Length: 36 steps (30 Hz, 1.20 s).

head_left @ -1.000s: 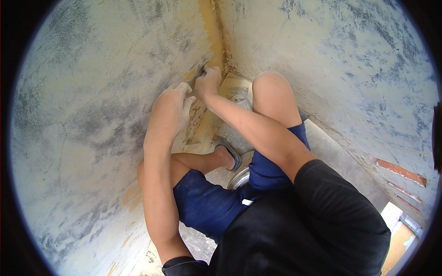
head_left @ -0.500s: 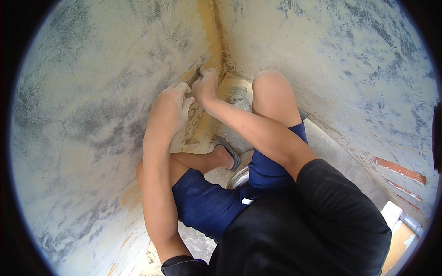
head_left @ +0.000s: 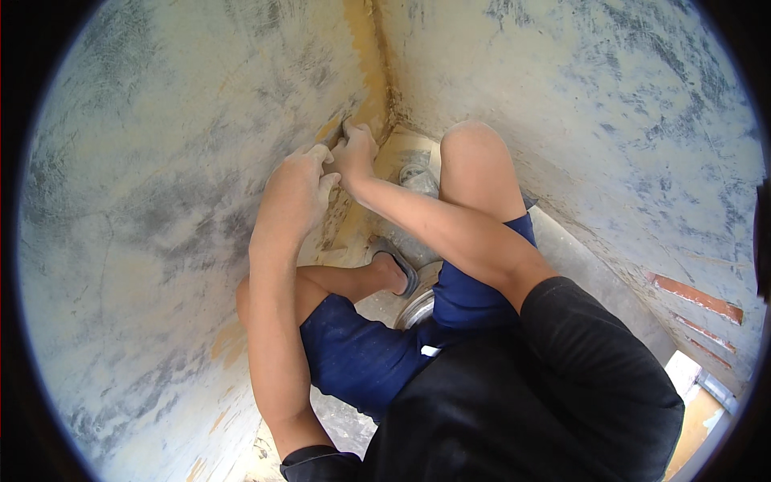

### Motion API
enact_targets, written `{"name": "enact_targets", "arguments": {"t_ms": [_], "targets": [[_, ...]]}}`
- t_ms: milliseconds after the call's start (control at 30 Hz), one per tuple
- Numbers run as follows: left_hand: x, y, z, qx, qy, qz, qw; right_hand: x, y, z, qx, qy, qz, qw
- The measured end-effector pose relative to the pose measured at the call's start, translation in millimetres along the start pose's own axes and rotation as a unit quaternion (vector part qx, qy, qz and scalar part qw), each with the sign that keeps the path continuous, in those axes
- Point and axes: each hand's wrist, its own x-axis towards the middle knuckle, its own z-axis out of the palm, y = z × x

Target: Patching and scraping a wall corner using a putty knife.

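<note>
My right hand [head_left: 353, 158] is closed round a putty knife [head_left: 340, 128], whose thin dark blade lies against the left wall [head_left: 185, 153] close to the corner. Most of the knife is hidden by the fingers. Right beside it, my left hand [head_left: 301, 178] is curled near the same wall, its fingers dusted with pale powder or filler. Whatever the left fingers grip is hidden. A yellowish strip of filler [head_left: 365, 60] runs down the corner above both hands.
The right wall [head_left: 578, 104] meets the left one in a tight corner. On the floor by my sandalled foot [head_left: 393, 271] stands a round bucket-like thing [head_left: 419, 308], partly under me. A greyish plastic-looking object [head_left: 418, 178] lies near the corner. Exposed red brick [head_left: 697, 297] shows low at right.
My right hand has shifted slightly left and toward me along the wall, with the putty knife in it. The left hand has hardly moved.
</note>
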Motion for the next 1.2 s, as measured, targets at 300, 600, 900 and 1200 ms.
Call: {"name": "enact_targets", "arguments": {"t_ms": [300, 600, 900, 1200], "targets": [[0.1, -2.7, 2.9, 0.005, -0.009, 0.001, 1.0, 9.2, 2.1, 1.1, -0.013, 0.049, -0.032, 0.998], [0.5, 0.5, 1.1, 0.009, -0.019, -0.006, 1.0, 11.7, -0.7, -4.5, 0.012, 0.021, -0.012, 1.0], [0.2, 2.3, 0.4, -0.003, -0.027, -0.019, 0.999, 12.3, -4.6, -4.4, 0.018, 0.018, 0.017, 1.0], [2.9, 5.9, 2.1, 0.005, -0.031, -0.013, 0.999, 18.4, 1.1, 2.1, 0.036, 0.069, 0.025, 0.997]]}}
